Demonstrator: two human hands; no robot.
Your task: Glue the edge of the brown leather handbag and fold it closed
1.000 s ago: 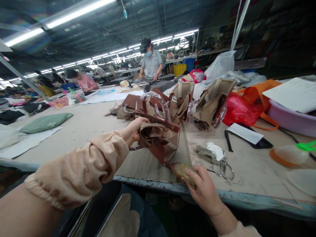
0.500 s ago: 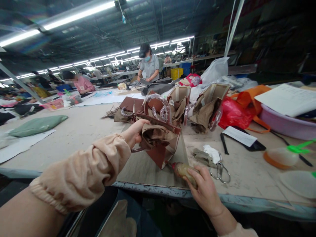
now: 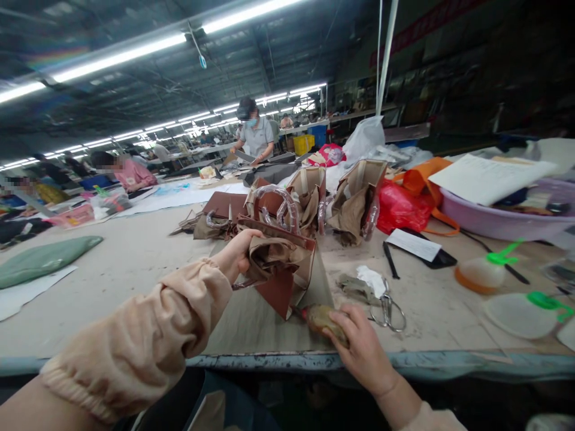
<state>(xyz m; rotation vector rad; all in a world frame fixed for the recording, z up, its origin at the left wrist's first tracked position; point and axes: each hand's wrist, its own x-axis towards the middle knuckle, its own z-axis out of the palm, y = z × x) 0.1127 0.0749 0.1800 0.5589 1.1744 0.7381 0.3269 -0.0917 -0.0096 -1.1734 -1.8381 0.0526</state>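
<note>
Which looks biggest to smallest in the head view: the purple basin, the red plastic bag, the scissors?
1. Purple basin, partly covered by paper.
2. Red plastic bag.
3. Scissors, smallest though nearer the camera, beside the right hand.

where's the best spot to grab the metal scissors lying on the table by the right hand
Probably at the loop handles of the metal scissors, coming from the near table edge beside the right hand. The two rings lie flat and face the person, bare of clutter, while the blade end points away under the white scrap of cloth and olive fabric scrap.
</note>
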